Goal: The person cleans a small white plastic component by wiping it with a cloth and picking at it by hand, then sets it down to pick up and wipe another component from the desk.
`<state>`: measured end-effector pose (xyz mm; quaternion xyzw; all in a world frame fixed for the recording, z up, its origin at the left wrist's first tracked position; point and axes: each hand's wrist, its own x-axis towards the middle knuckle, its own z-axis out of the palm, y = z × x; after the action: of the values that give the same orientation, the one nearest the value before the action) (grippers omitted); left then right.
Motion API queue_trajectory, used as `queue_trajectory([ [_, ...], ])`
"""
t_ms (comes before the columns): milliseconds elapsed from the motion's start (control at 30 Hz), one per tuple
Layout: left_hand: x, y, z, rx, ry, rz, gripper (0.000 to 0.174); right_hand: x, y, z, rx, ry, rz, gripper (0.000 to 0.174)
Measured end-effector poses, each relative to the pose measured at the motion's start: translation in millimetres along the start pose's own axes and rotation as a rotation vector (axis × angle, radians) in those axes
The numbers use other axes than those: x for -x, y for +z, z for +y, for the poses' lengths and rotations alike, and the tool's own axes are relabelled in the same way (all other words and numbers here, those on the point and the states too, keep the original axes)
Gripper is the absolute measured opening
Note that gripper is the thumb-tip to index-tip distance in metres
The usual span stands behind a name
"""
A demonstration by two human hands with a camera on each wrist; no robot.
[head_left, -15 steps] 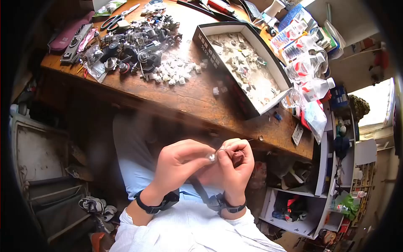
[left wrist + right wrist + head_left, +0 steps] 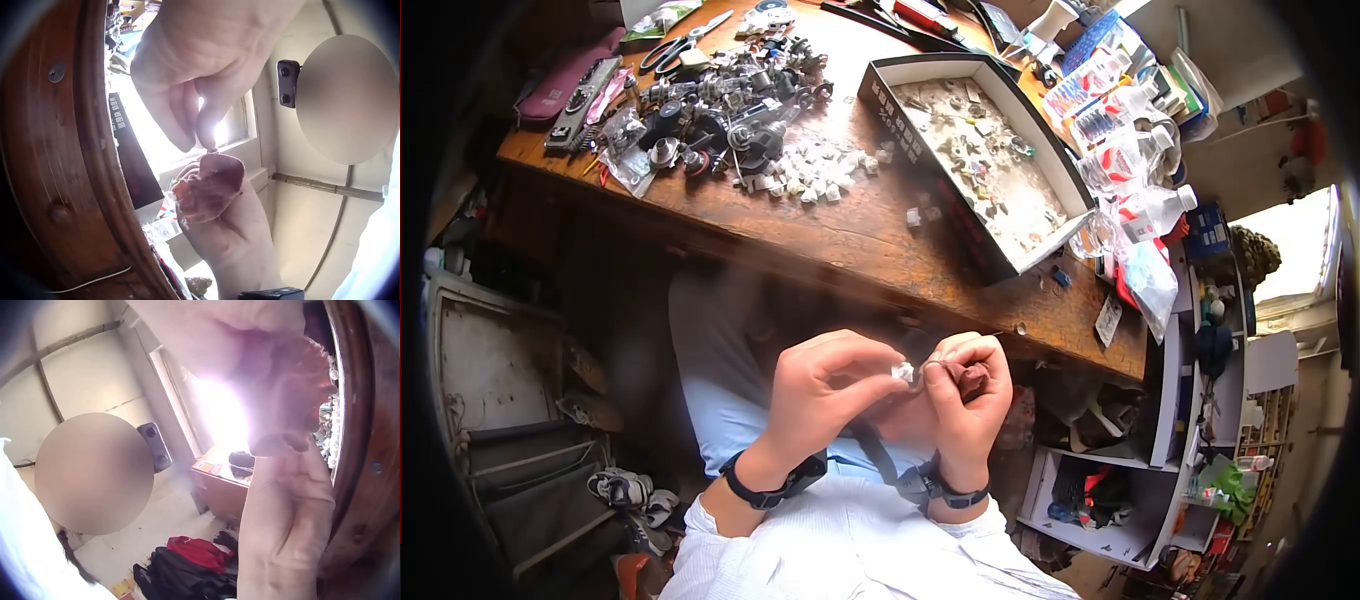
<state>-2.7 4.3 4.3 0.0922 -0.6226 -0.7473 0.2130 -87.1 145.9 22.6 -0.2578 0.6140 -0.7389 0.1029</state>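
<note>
My left hand is raised over the lap and pinches a small white plastic piece between thumb and fingertips. Close beside it, my right hand has its fingers curled round a dark reddish crumpled wad, whose material I cannot tell. Thumb and index fingertip of the right hand meet near the white piece. In the left wrist view the wad bulges from the right palm, below the left fingertips. The right wrist view shows the same wad in strong glare.
On the wooden table ahead lie a heap of dark mechanical parts and a pile of small white pieces. A shallow black-edged box holds scattered small bits. Plastic bottles line the right side; scissors lie at the back left.
The hands have drawn slightly apart, the right one shifting a little to the right. The white piece in the left fingertips has turned and shows more fully.
</note>
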Motion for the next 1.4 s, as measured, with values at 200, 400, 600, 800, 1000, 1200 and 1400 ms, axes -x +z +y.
queue_trajectory([
  [200,0.0,-3.3,-0.5,-0.105,0.056,-0.010,0.015,-0.6,0.9,-2.0,0.056,0.047,-0.098,0.022],
  [400,-7.8,-11.1,-4.4,-0.054,0.028,0.097,0.017,-2.4,7.8,-7.3,0.032,0.173,-0.067,0.018],
  [600,-59.2,-37.2,-5.6,-0.803,0.372,0.407,0.020,-1.2,2.7,-2.6,-0.002,0.092,-0.039,0.017],
  [800,-96.9,-43.7,-19.8,-1.137,0.430,0.451,0.031,0.5,-7.4,-1.6,-0.068,0.106,-0.022,0.017],
  [1000,-110.4,-3.1,-20.2,-1.084,0.488,0.262,0.039,2.7,-18.2,1.7,-0.125,0.143,0.040,0.017],
  [1200,-130.0,18.4,-34.0,-1.130,0.432,0.173,0.031,6.3,-24.5,-1.0,-0.149,0.152,0.062,0.016],
  [1400,-107.1,12.3,-21.9,-0.920,0.485,0.138,0.029,6.5,-29.0,-1.7,-0.174,0.142,0.100,0.015],
])
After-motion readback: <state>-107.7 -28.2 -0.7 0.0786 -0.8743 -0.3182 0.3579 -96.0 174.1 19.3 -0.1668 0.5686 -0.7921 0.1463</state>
